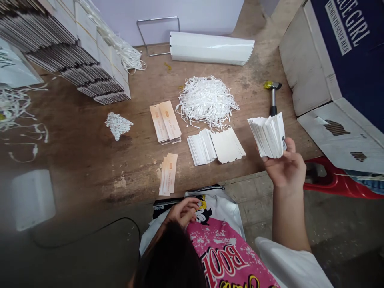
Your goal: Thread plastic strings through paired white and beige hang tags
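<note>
My right hand (286, 166) is closed around the lower end of a thick bundle of white paper tags (268, 136), holding it up beyond the table's front edge on the right. The tags fan slightly at the top. My left hand (184, 210) rests against my printed shirt below the table edge, its fingers loosely curled and apart, with nothing seen in it. Between the hands on the table lie a spread row of white tags (201, 147) and cream cards (228, 145). Behind them is a heap of white hang-tag strings (208, 100).
Orange-cream tags lie in a larger pile (165, 122) and a smaller pile (168, 174). Left are a small speckled heap (118, 125) and tall banded tag stacks (102, 76). A hammer (273, 98), a cardboard box (309, 60) and a red stool (327, 178) are right.
</note>
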Demonstrator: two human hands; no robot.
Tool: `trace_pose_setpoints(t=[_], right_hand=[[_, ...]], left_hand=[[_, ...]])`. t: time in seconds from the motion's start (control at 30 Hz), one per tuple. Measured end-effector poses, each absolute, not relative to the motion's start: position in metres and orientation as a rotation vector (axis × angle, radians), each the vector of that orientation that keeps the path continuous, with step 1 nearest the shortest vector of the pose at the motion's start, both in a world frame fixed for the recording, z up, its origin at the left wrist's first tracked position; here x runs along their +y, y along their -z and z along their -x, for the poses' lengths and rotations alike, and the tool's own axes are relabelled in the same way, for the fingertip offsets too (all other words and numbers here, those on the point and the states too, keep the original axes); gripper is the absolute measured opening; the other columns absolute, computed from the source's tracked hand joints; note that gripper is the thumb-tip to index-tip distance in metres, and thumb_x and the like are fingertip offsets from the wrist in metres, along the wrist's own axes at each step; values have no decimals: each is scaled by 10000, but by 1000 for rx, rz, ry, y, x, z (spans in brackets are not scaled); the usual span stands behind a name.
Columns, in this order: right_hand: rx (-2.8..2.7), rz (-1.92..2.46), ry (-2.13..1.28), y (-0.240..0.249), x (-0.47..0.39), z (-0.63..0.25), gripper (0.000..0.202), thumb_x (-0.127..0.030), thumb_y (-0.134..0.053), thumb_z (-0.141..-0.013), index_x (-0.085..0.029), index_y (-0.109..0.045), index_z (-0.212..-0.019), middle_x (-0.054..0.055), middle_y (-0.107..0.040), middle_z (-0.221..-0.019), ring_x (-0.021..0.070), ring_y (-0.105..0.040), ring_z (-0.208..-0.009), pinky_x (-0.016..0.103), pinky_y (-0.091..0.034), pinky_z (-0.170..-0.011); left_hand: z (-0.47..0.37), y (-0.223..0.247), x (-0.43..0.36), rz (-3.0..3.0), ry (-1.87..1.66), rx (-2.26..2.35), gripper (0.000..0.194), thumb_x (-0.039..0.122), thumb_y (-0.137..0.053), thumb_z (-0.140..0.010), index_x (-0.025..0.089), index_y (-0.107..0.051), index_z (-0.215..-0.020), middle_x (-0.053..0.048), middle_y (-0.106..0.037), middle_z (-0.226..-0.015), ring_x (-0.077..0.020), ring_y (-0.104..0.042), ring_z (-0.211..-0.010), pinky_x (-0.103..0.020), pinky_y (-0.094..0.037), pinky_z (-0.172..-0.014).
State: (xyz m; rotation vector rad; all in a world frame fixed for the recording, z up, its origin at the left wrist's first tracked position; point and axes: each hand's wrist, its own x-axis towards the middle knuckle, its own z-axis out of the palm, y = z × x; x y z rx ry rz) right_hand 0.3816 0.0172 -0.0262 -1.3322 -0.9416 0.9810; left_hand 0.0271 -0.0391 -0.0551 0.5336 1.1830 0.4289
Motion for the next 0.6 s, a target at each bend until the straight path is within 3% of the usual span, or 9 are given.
trace_pose_setpoints(t=[0.07,0.17,0.27,0.43,0.53,0.6], right_hand=[[-951,1308,-1045,14,4,-361,534,-321,-313,-931,-493,-339,-1436,-37,-426,-1500,306,-536,-1256,558,-536,-870],[-861,1294,-1207,4,-17,-317,582,-400,-319,-922,-444,-237,-1497,9,-489,-1455,323,-557,-1233,584,-522,-895],[-462,1234,-1562,-1,-37,-265,585,-420,-396,-867,-426,-345,-1450,12,-579,-1368,305,-642,-1099,540,-561,-831],[236,963,-1943,-11,-55,-194,524,-297,-506,-714,-302,-569,-1234,-4,-684,-1204,243,-655,-1057,470,-522,-949],[295,807,-2122,-17,-57,-172,443,-318,-506,-694,-231,-621,-1112,49,-706,-1142,275,-653,-1055,502,-508,-953],[271,759,-2181,-20,-58,-164,391,-337,-505,-711,-221,-632,-1062,62,-717,-1091,271,-666,-1016,502,-514,-939]], left_hand=[[-39,36,-29,-605,-479,1134,415,464,-774,-673,185,-742,-979,-80,-704,-845,-183,-618,-668,-297,-499,-653],[-61,14,-3,-695,-738,949,705,446,-815,-645,206,-584,-1267,-129,-656,-1178,-280,-610,-1088,-358,-469,-957],[-74,6,18,-610,-837,672,1016,572,-847,-538,206,-436,-1393,-163,-501,-1407,-332,-470,-1302,-421,-369,-1091],[-60,24,17,-473,-710,395,1107,663,-839,-426,191,-488,-1364,-180,-485,-1417,-405,-411,-1342,-494,-361,-1072],[-49,34,7,-445,-733,436,1226,652,-869,-278,239,-479,-1365,-162,-561,-1325,-392,-523,-1235,-492,-394,-1021],[-45,33,3,-403,-799,499,1104,607,-881,-297,258,-547,-1289,-111,-662,-1096,-339,-629,-1042,-477,-418,-987]])
